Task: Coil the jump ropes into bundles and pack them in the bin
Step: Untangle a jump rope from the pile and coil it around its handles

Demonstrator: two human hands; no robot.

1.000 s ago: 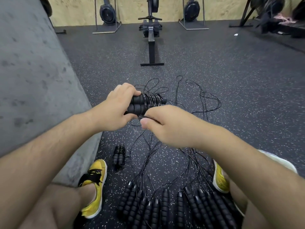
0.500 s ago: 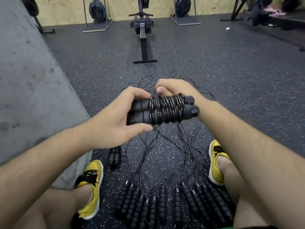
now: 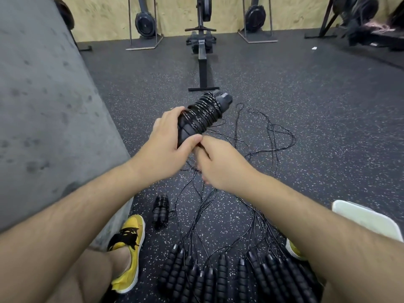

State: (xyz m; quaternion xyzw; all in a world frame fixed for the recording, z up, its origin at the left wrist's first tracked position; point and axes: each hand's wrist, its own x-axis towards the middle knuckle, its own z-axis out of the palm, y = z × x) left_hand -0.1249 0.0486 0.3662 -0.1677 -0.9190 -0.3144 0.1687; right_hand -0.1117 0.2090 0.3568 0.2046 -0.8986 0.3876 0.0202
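1. Speckled floor (image 3: 306, 127) carries loose ropes (image 3: 272, 131).
2. Our left hand (image 3: 166, 147) grips the wound bundle (image 3: 201, 114), raised, tilted.
3. Our right hand (image 3: 220, 167) curls beneath it; we cannot tell what it holds.

wound bundle (image 3: 202, 115) tilting upward, being held aloft | second bundle (image 3: 161, 212) lying on floor | loose ropes (image 3: 220, 278) sprawling — handles lining up

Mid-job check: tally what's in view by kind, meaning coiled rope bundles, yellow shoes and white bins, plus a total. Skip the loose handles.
Coiled rope bundles: 2 (held bundle gripped in the left hand, floor bundle)
Yellow shoes: 2 (left shoe, right shoe)
White bin: 1, only partly in view
Total: 5
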